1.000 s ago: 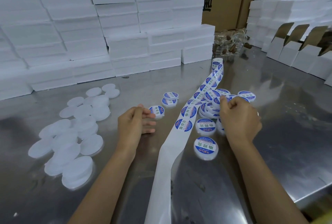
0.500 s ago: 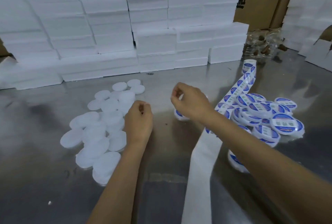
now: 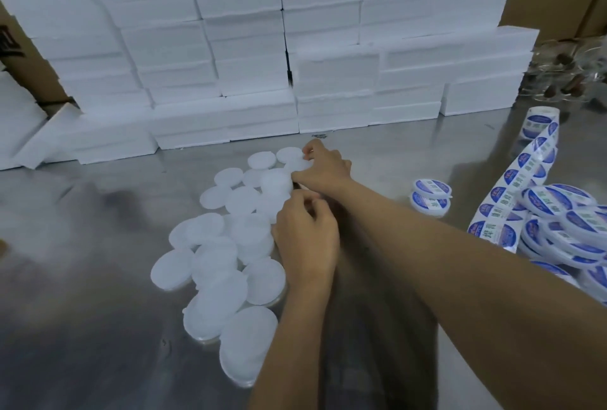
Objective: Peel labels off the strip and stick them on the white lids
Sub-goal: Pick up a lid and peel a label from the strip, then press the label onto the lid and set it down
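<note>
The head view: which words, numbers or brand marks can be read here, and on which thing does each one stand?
Label strip: round blue and white labels with green Chinese characters, too blurred to quote.
Labelled lids: the same print, also too blurred.
Cardboard boxes: large black characters, cut off by the frame and the foam, not readable.
Blank white lids and foam blocks: no text.

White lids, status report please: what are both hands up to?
Right hand reaching among plain white lids. Left hand curled beside them, contents hidden. Label strip lies right, untouched. Nothing blocking.
</note>
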Action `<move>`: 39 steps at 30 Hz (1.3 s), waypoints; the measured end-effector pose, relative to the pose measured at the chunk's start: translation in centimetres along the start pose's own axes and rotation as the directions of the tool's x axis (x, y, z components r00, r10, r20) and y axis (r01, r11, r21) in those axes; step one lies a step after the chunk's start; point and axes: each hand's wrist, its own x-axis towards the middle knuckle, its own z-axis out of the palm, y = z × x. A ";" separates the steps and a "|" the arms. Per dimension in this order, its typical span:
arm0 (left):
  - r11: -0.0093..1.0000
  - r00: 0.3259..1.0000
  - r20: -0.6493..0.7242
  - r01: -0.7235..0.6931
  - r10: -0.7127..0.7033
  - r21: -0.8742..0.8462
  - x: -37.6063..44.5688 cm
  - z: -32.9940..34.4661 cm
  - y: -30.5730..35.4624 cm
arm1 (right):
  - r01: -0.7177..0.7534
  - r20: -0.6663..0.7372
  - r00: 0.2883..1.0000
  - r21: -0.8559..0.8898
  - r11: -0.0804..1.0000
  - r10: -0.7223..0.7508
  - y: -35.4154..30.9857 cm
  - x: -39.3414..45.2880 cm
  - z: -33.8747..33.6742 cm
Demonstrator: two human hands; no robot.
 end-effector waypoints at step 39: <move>0.713 0.786 0.618 0.447 -0.025 -0.539 -6.0 -0.1 3.9 | 0.020 -0.262 0.953 -0.443 0.896 -0.151 9.4 -24.3 -13.8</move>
